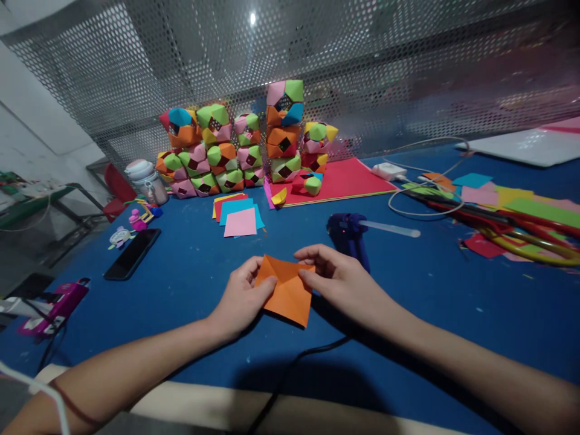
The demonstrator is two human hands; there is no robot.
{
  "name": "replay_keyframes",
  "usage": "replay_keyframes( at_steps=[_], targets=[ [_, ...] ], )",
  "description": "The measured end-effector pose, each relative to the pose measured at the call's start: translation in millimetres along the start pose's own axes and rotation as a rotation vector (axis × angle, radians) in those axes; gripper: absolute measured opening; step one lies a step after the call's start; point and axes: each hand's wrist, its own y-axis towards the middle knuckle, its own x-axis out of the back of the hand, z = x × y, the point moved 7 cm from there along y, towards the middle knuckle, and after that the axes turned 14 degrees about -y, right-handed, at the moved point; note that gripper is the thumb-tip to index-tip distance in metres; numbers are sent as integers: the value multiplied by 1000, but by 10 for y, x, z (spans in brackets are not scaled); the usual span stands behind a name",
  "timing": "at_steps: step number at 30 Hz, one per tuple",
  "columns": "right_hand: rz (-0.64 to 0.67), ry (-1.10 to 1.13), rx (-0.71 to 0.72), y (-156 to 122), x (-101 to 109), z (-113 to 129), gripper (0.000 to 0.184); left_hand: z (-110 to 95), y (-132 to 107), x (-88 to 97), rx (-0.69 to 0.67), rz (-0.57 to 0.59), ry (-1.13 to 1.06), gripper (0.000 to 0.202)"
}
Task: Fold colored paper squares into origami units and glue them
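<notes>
Between my hands is a square sheet of orange origami paper, marked with crossing creases. My left hand pinches its left edge, thumb on top and fingers behind. At the upper right corner my right hand grips the paper between thumb and fingers. Just beyond my right hand lies a dark blue glue gun with a small red light and a translucent glue stick jutting from its back. Farther off is a small stack of coloured paper squares, a pink one on top.
Stacked folded-paper blocks line the back by a perforated metal screen. Red paper sheets lie beside them. Scissors rest among paper scraps on the right. A phone and a purple power strip are on the left. A black cord crosses the front.
</notes>
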Motion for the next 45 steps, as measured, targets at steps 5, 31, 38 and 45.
replay_keyframes(
  at_steps=[5, 31, 38, 45],
  targets=[
    [4, 19, -17, -5, -12, -17, 23, -24, 7, 2, -40, 13, 29, 19],
    [-151, 37, 110, -83, 81, 183, 14, 1, -31, -104, 28, 158, 167, 21],
    [-145, -49, 181, -111, 73, 249, 8, 13, -25, -107, 72, 135, 94, 19],
    [-126, -71, 202, -121, 74, 291, 9, 47, -15, -102, 96, 121, 35, 19]
  ],
)
